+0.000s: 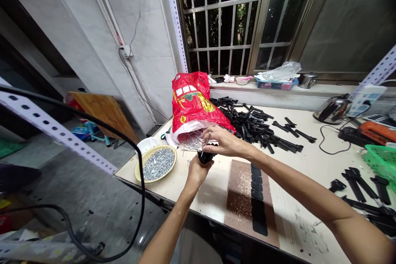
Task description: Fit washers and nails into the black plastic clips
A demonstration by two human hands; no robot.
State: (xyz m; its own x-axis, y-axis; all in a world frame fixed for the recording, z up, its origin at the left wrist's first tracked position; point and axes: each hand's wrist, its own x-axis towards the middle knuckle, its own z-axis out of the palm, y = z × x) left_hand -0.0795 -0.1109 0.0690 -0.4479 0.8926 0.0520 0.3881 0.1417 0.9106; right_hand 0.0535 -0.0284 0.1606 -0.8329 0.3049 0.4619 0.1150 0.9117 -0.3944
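Note:
My left hand is closed around a small black plastic part at the table's front left. My right hand hovers just above it, pinching a thin metal pin that points down at the part. Right behind both hands lies a red plastic bag with its mouth open, and thin metal rods spill from it. To the left sits a yellow bowl full of small silvery metal pieces.
A heap of black plastic parts lies behind my right hand, with more of them at the right. A brown mat with a row of black pieces is near the front edge. A kettle, a green basket and cables stand far right.

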